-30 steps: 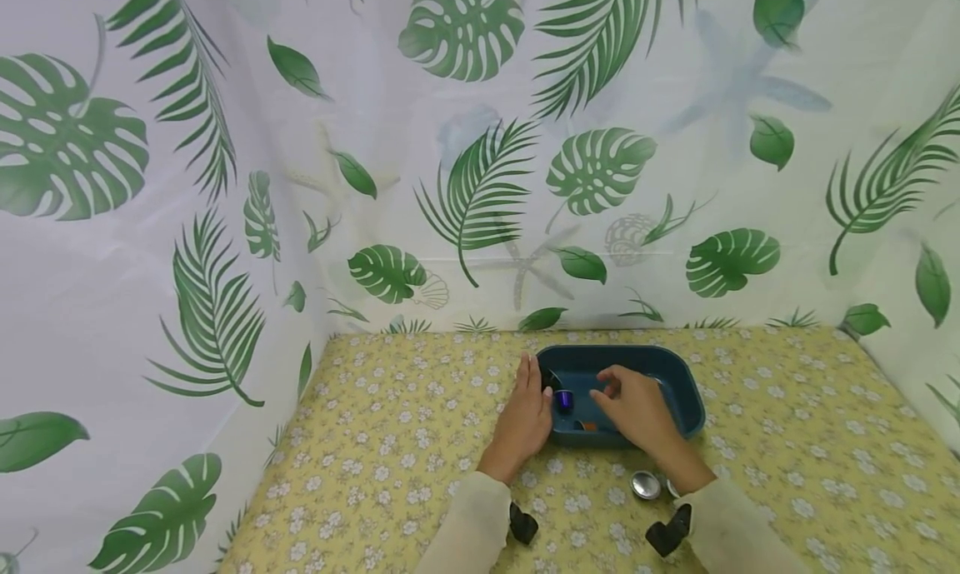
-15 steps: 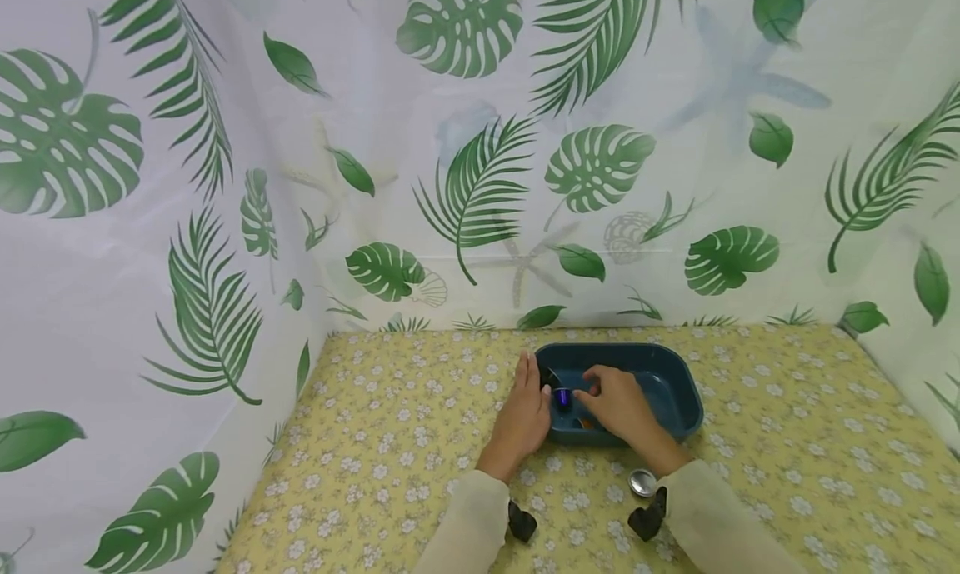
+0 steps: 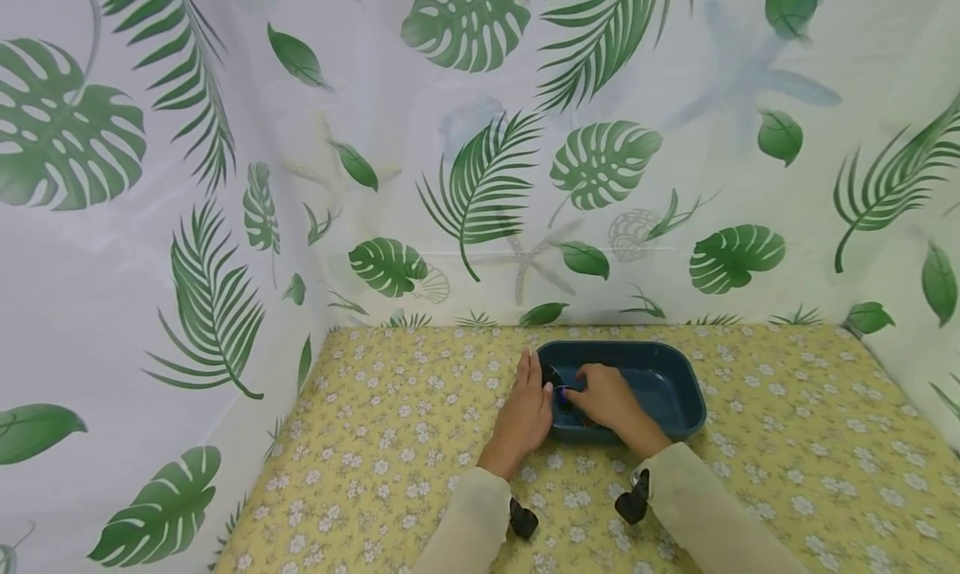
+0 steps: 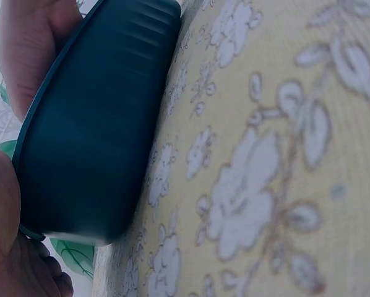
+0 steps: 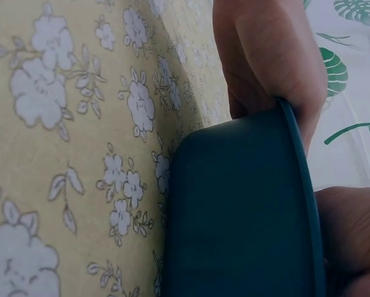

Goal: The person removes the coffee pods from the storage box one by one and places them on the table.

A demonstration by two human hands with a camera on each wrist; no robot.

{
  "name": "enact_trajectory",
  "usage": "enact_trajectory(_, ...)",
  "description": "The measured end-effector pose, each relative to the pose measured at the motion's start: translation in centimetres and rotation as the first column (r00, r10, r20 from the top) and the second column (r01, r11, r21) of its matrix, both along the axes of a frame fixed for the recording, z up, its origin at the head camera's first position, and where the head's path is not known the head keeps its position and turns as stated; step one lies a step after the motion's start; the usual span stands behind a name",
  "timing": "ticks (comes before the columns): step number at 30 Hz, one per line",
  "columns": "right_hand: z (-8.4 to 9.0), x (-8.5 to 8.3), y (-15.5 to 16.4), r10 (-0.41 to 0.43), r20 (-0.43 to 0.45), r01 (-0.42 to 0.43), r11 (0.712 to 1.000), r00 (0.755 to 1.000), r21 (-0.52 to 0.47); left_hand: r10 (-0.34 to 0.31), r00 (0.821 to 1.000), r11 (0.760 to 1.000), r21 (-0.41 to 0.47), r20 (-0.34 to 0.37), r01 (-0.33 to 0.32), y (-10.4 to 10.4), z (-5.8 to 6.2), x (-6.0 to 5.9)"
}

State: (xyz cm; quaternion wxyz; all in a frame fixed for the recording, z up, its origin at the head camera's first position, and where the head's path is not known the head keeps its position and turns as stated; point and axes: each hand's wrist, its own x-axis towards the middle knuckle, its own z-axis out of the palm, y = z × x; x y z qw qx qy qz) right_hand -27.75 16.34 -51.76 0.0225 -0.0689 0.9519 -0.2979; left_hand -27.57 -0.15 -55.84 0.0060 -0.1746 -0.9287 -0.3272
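Note:
A dark teal tray [image 3: 678, 372] lies on the yellow flowered cloth. My left hand [image 3: 527, 406] rests flat against the tray's left end with its fingers straight. My right hand [image 3: 573, 395] reaches into the tray's left part, its fingers curled onto a small purple piece [image 3: 560, 397] that is mostly hidden. A small black piece [image 3: 551, 376] sits in the tray's far left corner. The left wrist view shows the tray's outer wall [image 4: 92, 136] up close. In the right wrist view the tray wall [image 5: 247, 216] fills the middle, with the left hand [image 5: 271, 62] behind it.
The flowered cloth [image 3: 405, 407] spreads wide to the left and right of the tray. Leaf-printed curtains [image 3: 480, 182] close off the back and both sides. My sleeves and the black wrist mounts [image 3: 522, 520] lie near the front edge.
My right hand has moved left inside the tray onto the purple piece. The right sleeve now covers the silver disc that lay in front of the tray. The left hand has stayed put.

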Motion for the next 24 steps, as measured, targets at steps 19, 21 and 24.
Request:
enact_trajectory(19, -0.61, -0.95, -0.83, -0.005, 0.047, 0.004, 1.0, 0.999, 0.025, -0.002, 1.0, 1.0, -0.004, -0.01, 0.002, -0.01, 0.13, -0.11)
enact_trajectory(21, -0.64, -1.0, -0.88, -0.006, 0.045, 0.005, 1.0, 0.999, 0.025, -0.002, 1.0, 1.0, -0.002, -0.008, 0.002, -0.02, 0.2, -0.03)
enact_trajectory(24, -0.71, -1.04, -0.87, 0.001, 0.035, -0.002, 1.0, 0.999, 0.021, -0.001, 1.0, 1.0, 0.002, -0.002, 0.001, -0.02, 0.27, 0.03)
